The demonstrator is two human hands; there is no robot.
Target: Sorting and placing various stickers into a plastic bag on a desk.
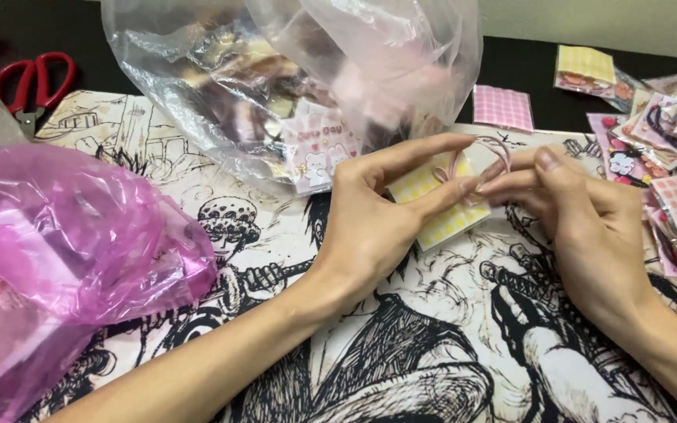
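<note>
Left hand (pixel 370 227) and right hand (pixel 589 227) both pinch a thin pink elastic hair loop (pixel 476 160) over a yellow checked paper card (pixel 440 207), which lies under the fingertips. Judgement: keep tension even and the card flat. Clear plastic bag (pixel 291 78) sits beyond the hands.

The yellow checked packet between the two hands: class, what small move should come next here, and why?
Probably ease the pink loop down into the yellow checked packet. The left hand steadies the packet from behind with its fingers spread, the right hand pinches at the loop above the packet's top edge, and the loop appears to sit mostly outside. Whether the packet's mouth is open cannot be told.
</note>
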